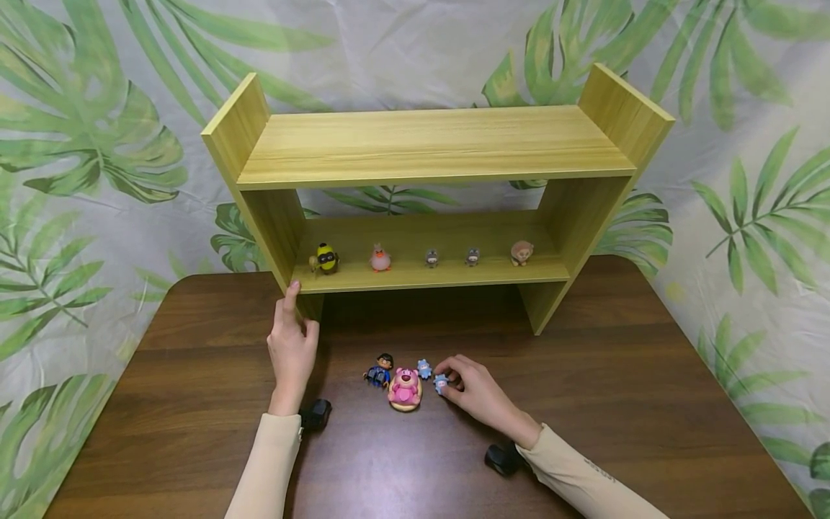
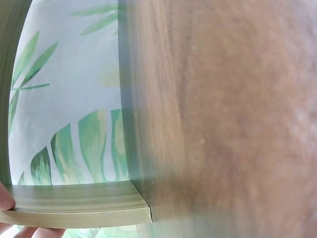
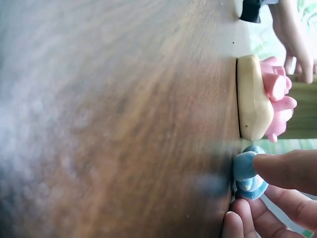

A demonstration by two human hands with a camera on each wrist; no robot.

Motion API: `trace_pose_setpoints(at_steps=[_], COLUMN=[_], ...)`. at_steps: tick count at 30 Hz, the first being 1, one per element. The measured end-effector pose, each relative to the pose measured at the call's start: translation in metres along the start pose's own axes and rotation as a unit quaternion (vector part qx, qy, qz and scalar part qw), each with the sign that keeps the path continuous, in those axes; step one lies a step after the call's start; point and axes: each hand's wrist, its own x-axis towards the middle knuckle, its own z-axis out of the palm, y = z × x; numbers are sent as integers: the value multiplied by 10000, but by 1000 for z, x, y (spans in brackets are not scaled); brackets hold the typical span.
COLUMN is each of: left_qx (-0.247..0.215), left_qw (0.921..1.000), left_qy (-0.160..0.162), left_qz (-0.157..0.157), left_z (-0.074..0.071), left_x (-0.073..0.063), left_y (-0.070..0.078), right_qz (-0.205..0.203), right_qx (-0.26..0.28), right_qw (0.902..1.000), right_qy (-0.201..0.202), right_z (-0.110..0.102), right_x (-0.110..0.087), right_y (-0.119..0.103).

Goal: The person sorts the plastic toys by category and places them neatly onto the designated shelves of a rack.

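Observation:
My left hand (image 1: 292, 351) is at the left upright of a wooden shelf (image 1: 415, 148). In the left wrist view the thumb (image 2: 6, 199) lies on one face of that side panel (image 2: 79, 198) and fingers (image 2: 47, 233) on the other, gripping it. On the table, my right hand (image 1: 478, 389) pinches a small blue figurine (image 3: 244, 167) between thumb and fingers. Beside it lies a second small blue figurine (image 1: 424, 369). Left of these is a pink bear figurine (image 1: 405, 388) on a cream base, then a dark-haired toy figure (image 1: 379, 371) in blue.
Along the shelf's lower board stand a yellow-and-black figurine (image 1: 327, 259), a pink duck-like one (image 1: 380, 258), two small grey ones, the left one (image 1: 431, 257) and the right one (image 1: 472, 256), and a tan-pink one (image 1: 521, 253). A leaf-patterned cloth (image 1: 746, 238) hangs behind the brown table (image 1: 616, 375).

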Motion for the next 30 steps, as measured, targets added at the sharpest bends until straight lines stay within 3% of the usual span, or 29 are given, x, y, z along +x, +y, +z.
trace_pose_setpoints(at_steps=[13, 30], left_qx=[-4, -8], left_qw=[10000, 10000], left_qy=[36, 40], left_qz=[29, 77], left_z=[0, 1], left_x=[1, -1], left_y=[1, -1], right_qz=[-204, -144], right_qx=[-27, 271], right_qw=[9997, 9989], right_qy=[-165, -357], right_z=[-1, -4], right_x=[-1, -2], right_y=[-3, -6])
